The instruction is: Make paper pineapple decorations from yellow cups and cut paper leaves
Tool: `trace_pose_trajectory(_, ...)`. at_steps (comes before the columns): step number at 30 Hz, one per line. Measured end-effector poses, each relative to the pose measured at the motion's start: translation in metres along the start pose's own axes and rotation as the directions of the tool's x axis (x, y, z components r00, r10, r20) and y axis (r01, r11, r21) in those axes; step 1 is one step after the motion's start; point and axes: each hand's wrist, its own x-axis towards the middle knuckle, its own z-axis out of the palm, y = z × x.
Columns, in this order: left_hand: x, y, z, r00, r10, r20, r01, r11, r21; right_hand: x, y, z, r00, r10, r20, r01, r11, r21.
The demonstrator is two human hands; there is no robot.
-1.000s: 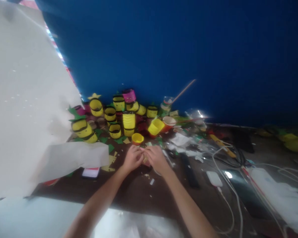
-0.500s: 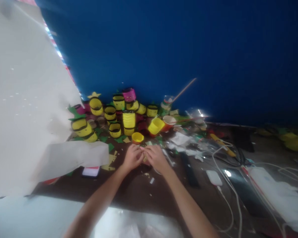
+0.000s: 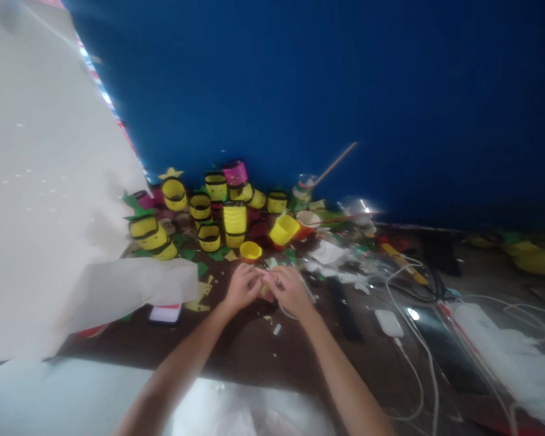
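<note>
My left hand (image 3: 244, 287) and my right hand (image 3: 290, 290) meet over the middle of the brown table (image 3: 249, 345). Between their fingertips is a small pink piece (image 3: 266, 275), pinched from both sides; its shape is blurred. Just beyond my hands stands a small yellow cup (image 3: 251, 252). Under my right fingers shows a pinkish-tan bit too small to make out. Small pale scraps (image 3: 277, 329) lie on the table nearer to me.
Yellow cups with black rims (image 3: 209, 238) crowd the back left. A white sheet (image 3: 140, 283) partly covers a phone (image 3: 165, 313). On the right are white cables (image 3: 420, 375), a white charger (image 3: 389, 323) and a yellow cutter (image 3: 404, 264).
My right hand has shifted slightly, its fingers a little farther from my left hand's, and more of the pink piece shows between them. The camera view has moved slightly.
</note>
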Motion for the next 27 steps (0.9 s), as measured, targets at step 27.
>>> trace_pose_trajectory(27,-0.003,-0.006,0.002,0.973,0.22,0.073,-0.232,0.921,0.312,-0.002,-0.023,0.02,0.795,0.606,-0.022,-0.494,0.669,0.555)
